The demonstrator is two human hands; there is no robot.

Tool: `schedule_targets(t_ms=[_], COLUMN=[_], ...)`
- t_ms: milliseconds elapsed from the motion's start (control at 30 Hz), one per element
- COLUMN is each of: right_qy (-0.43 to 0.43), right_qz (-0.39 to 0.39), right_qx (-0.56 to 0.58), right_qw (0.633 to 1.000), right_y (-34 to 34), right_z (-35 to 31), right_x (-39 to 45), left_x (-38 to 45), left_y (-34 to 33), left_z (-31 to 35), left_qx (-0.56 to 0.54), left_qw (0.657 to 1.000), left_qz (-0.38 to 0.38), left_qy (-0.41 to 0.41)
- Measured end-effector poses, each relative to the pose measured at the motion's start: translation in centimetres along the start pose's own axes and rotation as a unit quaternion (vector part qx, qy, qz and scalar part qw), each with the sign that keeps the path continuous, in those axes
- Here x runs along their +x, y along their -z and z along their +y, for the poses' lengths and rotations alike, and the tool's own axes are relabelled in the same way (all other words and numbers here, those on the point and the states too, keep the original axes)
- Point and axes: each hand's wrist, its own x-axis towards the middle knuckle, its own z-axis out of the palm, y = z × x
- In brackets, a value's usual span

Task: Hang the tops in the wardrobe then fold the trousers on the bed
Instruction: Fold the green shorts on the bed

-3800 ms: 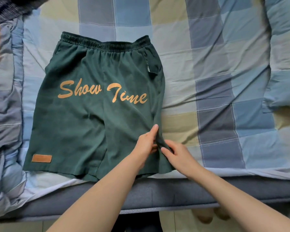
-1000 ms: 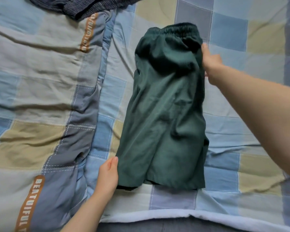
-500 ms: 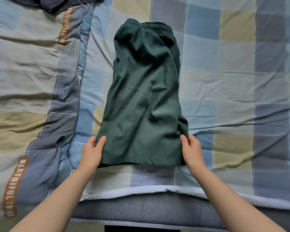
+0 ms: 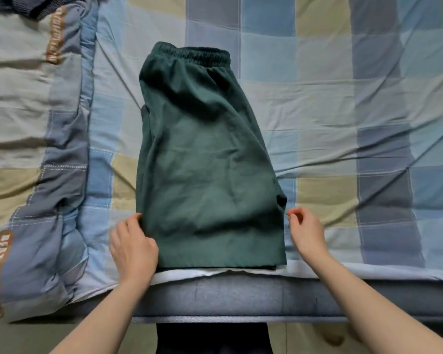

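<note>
Green shorts (image 4: 205,159) lie folded in half lengthwise on the checked bed (image 4: 343,103), waistband at the far end, hem right at the near edge of the mattress. The left hand (image 4: 133,247) rests palm-down at the lower left corner, fingers relaxed and touching the shorts' left edge, while the right hand (image 4: 306,231) hovers just beside the lower right corner, fingers loosely curled, thumb and forefinger close together but holding nothing, apart from the cloth. A rumpled duvet (image 4: 31,139) with orange lettering sits to the left, a dark garment (image 4: 23,5) at the top left corner.
</note>
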Motion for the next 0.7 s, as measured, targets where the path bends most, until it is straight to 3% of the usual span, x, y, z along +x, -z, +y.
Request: schedule_targets(t_ms=[67,200,333,500,633,700], right_qy=[-0.018,-0.176,-0.252,-0.321,-0.305,-0.299], right_qz=[-0.027,-0.126,-0.232,-0.177,-0.171,-0.123], right_qx=[0.074,0.14,0.306,0.531,0.497,0.47], right_qw=[0.997,0.966,0.888,0.764,0.794,0.821], right_y=[-0.3,-1.8,-2.2,-1.9,-1.9,-0.7], right_z=[-2.0,-4.6,-6.0,-5.4,-4.3,-3.7], right_x=[1.3,3.6,3.8,4.5,4.8,6.2], left_x=[-0.4,-0.8,0.1,0.2,0.2,0.6], left_y=[-0.2,-2.5,-5.6,-7.0,-6.5,-6.4], left_z=[3.5,10.6,14.2,13.4,12.1,11.4], left_qx=[0.007,0.01,0.154,0.2,0.194,0.207], left_qw=[0.992,0.948,0.914,0.906,0.899,0.891], left_qz=[0.012,-0.061,-0.217,-0.2,-0.186,-0.18], left_qy=[-0.125,-0.313,-0.307,-0.315,-0.346,-0.362])
